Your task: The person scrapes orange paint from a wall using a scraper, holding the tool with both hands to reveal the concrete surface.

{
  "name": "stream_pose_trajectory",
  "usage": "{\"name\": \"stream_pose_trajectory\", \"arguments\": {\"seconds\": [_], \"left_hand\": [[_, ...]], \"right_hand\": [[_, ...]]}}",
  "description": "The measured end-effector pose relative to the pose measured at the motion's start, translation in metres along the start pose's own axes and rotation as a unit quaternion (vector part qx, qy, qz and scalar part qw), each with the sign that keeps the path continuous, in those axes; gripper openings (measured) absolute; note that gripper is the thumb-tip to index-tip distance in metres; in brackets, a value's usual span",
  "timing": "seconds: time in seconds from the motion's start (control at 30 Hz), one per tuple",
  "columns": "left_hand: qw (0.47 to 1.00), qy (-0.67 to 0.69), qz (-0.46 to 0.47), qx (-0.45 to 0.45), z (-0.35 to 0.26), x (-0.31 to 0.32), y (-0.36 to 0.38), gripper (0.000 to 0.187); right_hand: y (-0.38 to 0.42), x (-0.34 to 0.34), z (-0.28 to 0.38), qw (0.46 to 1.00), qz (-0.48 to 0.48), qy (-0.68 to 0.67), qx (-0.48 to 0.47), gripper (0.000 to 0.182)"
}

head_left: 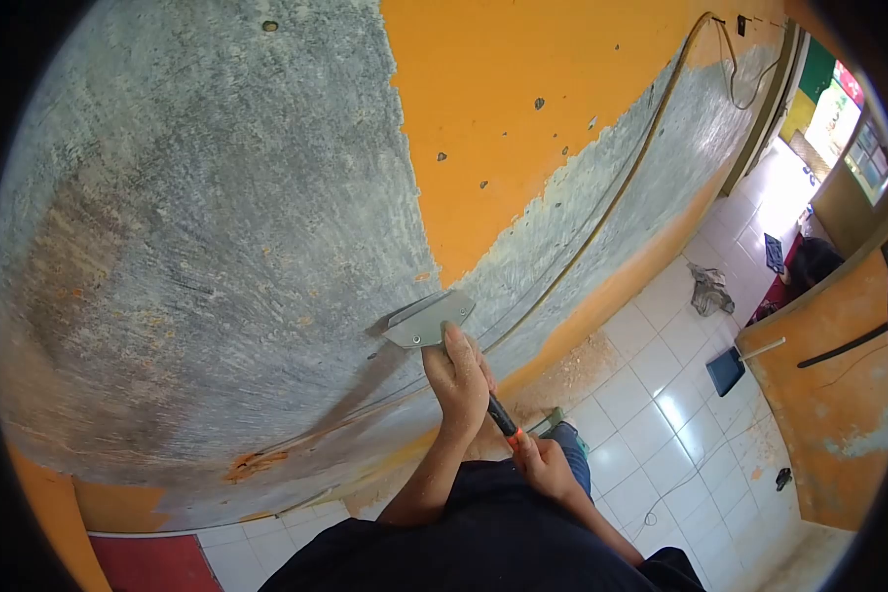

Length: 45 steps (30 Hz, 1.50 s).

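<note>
A wall scraper with a wide metal blade head (430, 320) and a long black handle with an orange band slants across the lower middle of the view. My left hand (458, 380) grips it just below the head, thumb laid up against the metal. Farther down, my right hand (546, 468) is closed around the handle by the orange band. The blade is at the wall, near the lower tip of a patch of orange paint (483, 128); whether its edge touches cannot be told. Grey scraped wall (237, 227) surrounds that patch on both sides.
A brown cable (629, 170) runs along the wall, passing close by the scraper. Paint scraps (577, 367) lie on the white tiled floor (617, 414). To the right are a dark dustpan (726, 372) and a crumpled bag (710, 289). A red mat (153, 564) lies lower left.
</note>
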State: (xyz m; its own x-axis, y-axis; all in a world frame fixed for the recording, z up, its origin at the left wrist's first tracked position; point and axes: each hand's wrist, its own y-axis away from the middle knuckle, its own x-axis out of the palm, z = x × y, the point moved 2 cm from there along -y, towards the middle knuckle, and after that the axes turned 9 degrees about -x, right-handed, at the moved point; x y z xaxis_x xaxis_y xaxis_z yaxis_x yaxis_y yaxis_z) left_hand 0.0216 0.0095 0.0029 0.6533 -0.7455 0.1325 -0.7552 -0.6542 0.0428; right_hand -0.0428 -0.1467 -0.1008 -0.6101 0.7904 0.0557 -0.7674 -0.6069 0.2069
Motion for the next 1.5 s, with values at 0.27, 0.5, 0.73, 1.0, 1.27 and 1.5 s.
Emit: {"name": "stream_pose_trajectory", "arguments": {"seconds": [0.27, 0.5, 0.73, 1.0, 1.27, 1.5], "left_hand": [[0.999, 0.041, 0.03, -0.021, -0.01, -0.003, -0.001, 0.037], [0.998, 0.043, 0.016, -0.039, -0.013, -0.002, 0.001, 0.037], [0.999, 0.036, 0.012, -0.028, -0.019, 0.004, 0.001, 0.035], [0.999, 0.03, 0.013, -0.026, -0.01, -0.001, 0.003, 0.036], [0.905, 0.322, 0.191, -0.2, 0.003, -0.007, 0.009, 0.061], [0.925, 0.292, 0.17, -0.175, 0.018, -0.008, 0.008, 0.058]], "right_hand": [[0.005, 0.0, 0.01, 0.999, -0.004, 0.03, 0.023, 0.054], [0.01, 0.001, 0.011, 0.999, -0.017, 0.046, 0.016, 0.054], [0.013, -0.002, 0.015, 0.999, -0.005, 0.029, 0.034, 0.053], [0.014, 0.003, 0.007, 0.998, -0.03, -0.023, 0.041, 0.057], [0.03, 0.002, 0.032, 0.974, 0.034, -0.216, -0.051, 0.033], [0.031, 0.005, -0.005, 0.971, 0.015, -0.095, -0.219, 0.048]]}}
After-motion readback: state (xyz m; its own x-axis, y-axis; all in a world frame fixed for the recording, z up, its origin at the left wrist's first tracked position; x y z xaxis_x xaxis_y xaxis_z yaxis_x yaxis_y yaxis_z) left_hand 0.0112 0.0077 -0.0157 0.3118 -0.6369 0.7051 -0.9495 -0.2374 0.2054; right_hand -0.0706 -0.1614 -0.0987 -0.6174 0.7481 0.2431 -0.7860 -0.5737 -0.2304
